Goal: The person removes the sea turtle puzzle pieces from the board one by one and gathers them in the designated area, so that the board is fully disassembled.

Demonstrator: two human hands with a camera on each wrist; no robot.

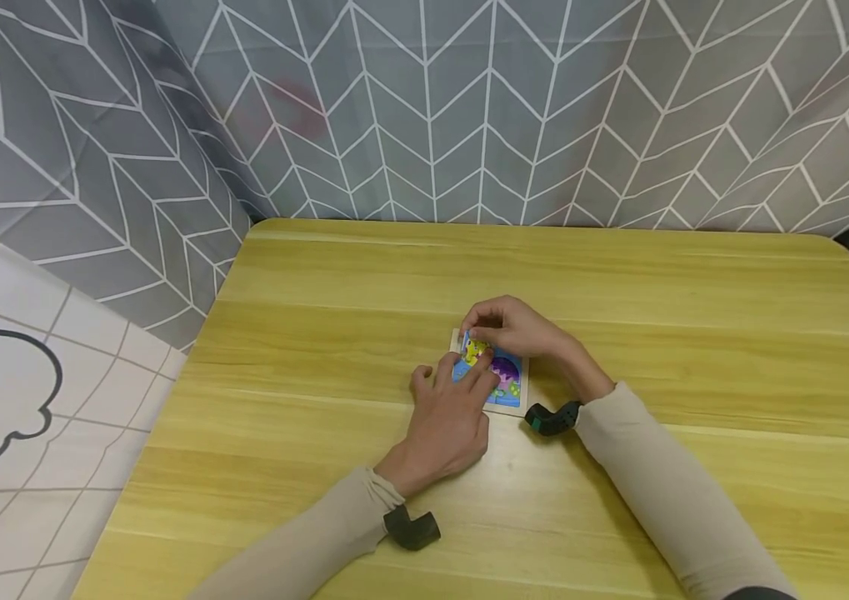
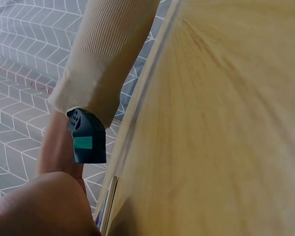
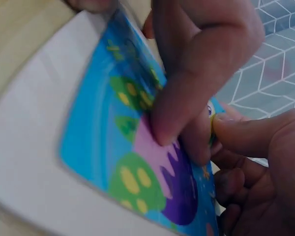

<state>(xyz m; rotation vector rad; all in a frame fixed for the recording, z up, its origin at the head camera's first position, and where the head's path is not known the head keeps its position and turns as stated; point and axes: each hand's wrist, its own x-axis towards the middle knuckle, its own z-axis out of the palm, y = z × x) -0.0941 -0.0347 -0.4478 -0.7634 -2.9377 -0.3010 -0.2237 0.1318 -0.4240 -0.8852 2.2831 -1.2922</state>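
A small jigsaw puzzle [image 1: 511,392] with a blue sea picture, purple-and-pink shape and green patches lies in a pale board [image 3: 27,132] on the table. My left hand [image 1: 448,429] rests across it from the near left, fingers spread and fingertips pressing the picture. At the far left corner my right hand [image 1: 517,327] pinches a puzzle piece [image 1: 476,348] with a yellow figure between thumb and fingers. In the right wrist view, the left fingers [image 3: 187,83] hide part of the picture, and only a sliver of the pinched piece [image 3: 214,110] shows.
The wood-grain table [image 1: 694,333] stretches out on both sides of the puzzle. A grey patterned curtain [image 1: 469,108] hangs along its far edge, with a white tiled cloth [image 1: 34,433] at the left. Dark wrist devices [image 1: 411,529] sit at both cuffs.
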